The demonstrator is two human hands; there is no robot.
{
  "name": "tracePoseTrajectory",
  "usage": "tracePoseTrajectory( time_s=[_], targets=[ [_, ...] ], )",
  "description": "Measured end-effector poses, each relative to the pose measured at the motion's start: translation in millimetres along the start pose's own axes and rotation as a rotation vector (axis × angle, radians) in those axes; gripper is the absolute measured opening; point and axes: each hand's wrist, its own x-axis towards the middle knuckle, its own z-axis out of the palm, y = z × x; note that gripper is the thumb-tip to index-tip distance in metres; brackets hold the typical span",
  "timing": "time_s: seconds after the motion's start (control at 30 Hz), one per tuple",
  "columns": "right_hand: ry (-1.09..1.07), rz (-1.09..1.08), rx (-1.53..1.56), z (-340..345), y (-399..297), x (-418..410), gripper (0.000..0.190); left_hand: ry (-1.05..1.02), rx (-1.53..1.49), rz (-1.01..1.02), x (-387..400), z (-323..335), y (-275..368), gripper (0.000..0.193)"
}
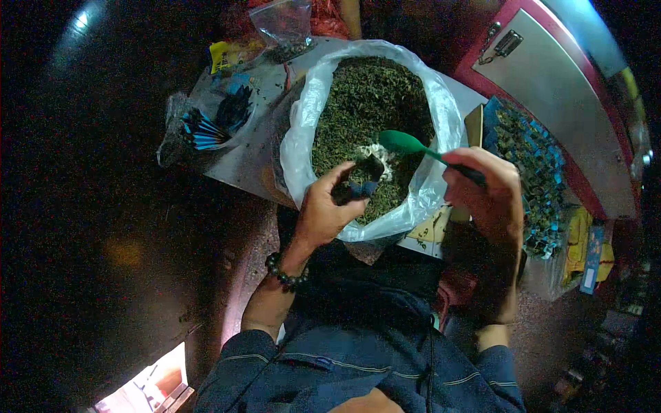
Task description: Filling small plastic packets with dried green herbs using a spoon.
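My left hand (328, 209) holds a small dark pouch (363, 189) with a blue band between thumb and fingers. The pouch is over a white plastic bag (300, 139) with its rim folded outward. Dried, crumbled green leaves (377, 93) fill the bag, and a whitish patch (383, 161) shows just beyond the pouch. My right hand (483, 188) grips the handle of a green spoon (402, 141), whose bowl hovers above the leaves near the patch. What the pouch contains cannot be made out.
On the table (227, 175), a clear plastic bag (168, 131) at left holds a fan of blue strips (204, 131). Behind stand a zip bag (284, 23) and a yellow packet (222, 57). Several blue-edged dark packets (537, 175) are heaped at right, beside a latched, red-edged white panel (557, 93).
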Motion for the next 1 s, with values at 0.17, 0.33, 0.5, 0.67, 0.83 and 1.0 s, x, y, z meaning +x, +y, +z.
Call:
tracePoseTrajectory(
  time_s=[0.17,0.33,0.5,0.67,0.83,1.0],
  targets=[
    [-0.133,0.254,-0.087,26.8,46.8,11.2,0.02,0.012,0.031,0.067,-1.5,-1.4,-2.4,0.066],
    [-0.167,0.357,0.095,53.3,80.3,16.4,0.024,-0.027,-0.046,0.021,-0.9,-1.0,2.6,0.069],
    [-0.133,0.429,0.31,82.7,83.1,27.0,0.032,0.027,-0.047,0.097,-3.8,-0.2,-4.0,0.07],
    [0.027,0.4,0.55,85.9,92.9,27.3,0.029,0.062,-0.013,0.042,-3.6,-3.5,-1.0,0.07],
    [0.148,0.401,0.79,68.5,78.3,21.3,0.027,0.086,-0.042,0.045,-5.8,-0.7,-3.8,0.068],
    [0.209,0.383,0.824,48.4,57.2,13.3,0.023,0.092,-0.109,-0.015,-4.6,1.3,-1.4,0.066]
  ],
)
